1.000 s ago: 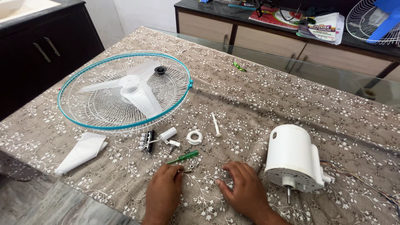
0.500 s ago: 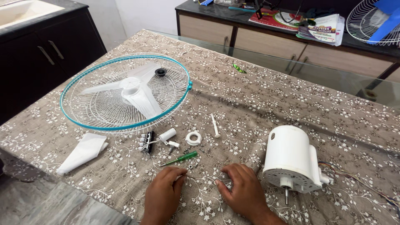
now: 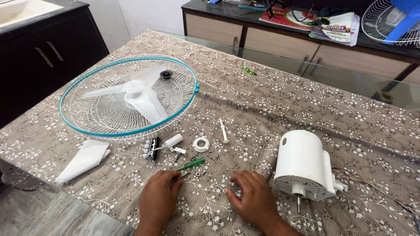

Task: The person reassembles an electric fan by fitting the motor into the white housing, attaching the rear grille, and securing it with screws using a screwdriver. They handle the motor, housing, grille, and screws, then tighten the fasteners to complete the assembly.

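My left hand lies on the patterned tablecloth, fingers curled. Its fingertips meet the metal tip of a green-handled screwdriver; whether they pinch it or a small part is unclear. My right hand rests palm down beside it with fingers slightly spread and nothing in it. A few small screws lie between the hands. A white fan motor housing, its shaft pointing toward me, stands just right of my right hand.
A teal-rimmed fan grille with white blades lies at the left. Near the hands are a white ring, a white pin, a black switch block and a folded white piece. Cabinets stand behind.
My left hand has shifted left and up to the screwdriver's tip. My right hand has stayed nearly in place. The view has shifted slightly.
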